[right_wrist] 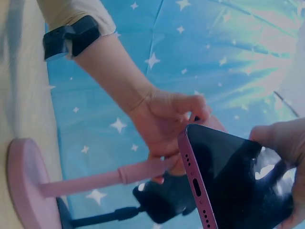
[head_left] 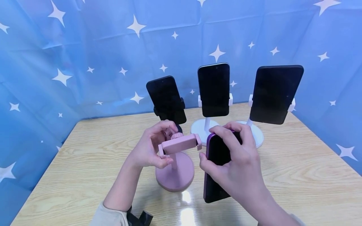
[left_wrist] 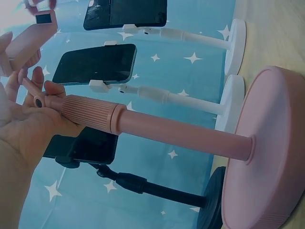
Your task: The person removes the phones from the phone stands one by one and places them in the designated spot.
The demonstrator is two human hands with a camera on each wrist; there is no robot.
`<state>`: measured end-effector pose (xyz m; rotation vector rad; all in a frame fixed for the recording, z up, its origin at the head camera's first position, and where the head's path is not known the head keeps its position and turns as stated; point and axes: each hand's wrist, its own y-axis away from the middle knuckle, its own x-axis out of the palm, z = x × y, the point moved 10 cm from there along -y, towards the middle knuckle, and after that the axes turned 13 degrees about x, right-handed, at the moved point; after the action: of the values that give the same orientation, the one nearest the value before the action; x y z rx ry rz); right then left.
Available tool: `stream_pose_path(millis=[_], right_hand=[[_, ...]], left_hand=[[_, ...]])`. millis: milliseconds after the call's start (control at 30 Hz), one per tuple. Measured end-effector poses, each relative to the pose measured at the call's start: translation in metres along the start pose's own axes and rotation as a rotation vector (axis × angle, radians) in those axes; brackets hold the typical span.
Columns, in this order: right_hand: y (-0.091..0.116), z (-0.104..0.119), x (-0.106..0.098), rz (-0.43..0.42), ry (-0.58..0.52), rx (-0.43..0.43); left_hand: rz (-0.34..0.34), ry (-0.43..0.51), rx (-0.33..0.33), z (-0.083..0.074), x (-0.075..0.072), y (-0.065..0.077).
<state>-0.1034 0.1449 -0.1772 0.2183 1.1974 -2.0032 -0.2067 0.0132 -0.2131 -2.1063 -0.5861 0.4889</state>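
Note:
My left hand [head_left: 145, 149] grips the upper part of a pink phone stand [head_left: 179, 145], thumb at the clamp's left end and fingers behind it. The stand's round base rests on the table, and its clamp holds nothing. In the left wrist view the stand's ribbed collar [left_wrist: 90, 113] shows just beyond the hand. My right hand [head_left: 240, 163] holds a black-screened phone [head_left: 213, 183] with a purple edge by its sides, tilted, just right of the clamp. Its charging port end [right_wrist: 196, 186] points toward the pink stand in the right wrist view.
Behind stand a black phone stand [left_wrist: 162, 191] with a phone [head_left: 164, 97], and two white stands [head_left: 199, 127] bearing a phone [head_left: 214, 89] and a wider dark phone [head_left: 275, 94]. A blue star-printed cloth [head_left: 107, 50] hangs behind the wooden table [head_left: 85, 175].

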Motion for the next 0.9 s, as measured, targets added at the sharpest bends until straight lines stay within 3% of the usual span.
stream_pose_path(millis=[200,433,567,900], right_hand=[[0.000,-0.008,0.008,0.041,0.080,0.052],[0.002,-0.036,0.040,0.240,0.172,0.216],[0.008,-0.051,0.057,0.322,0.200,0.245],[0.024,-0.074,0.087,0.429,0.233,0.296]], left_hand=[[-0.051,-0.044,-0.014,-0.008,-0.014,0.003],[-0.075,-0.108,0.036,-0.024,-0.036,0.005],[-0.106,-0.112,0.088,-0.036,-0.052,0.005],[-0.262,-0.215,0.038,-0.046,-0.097,0.015]])
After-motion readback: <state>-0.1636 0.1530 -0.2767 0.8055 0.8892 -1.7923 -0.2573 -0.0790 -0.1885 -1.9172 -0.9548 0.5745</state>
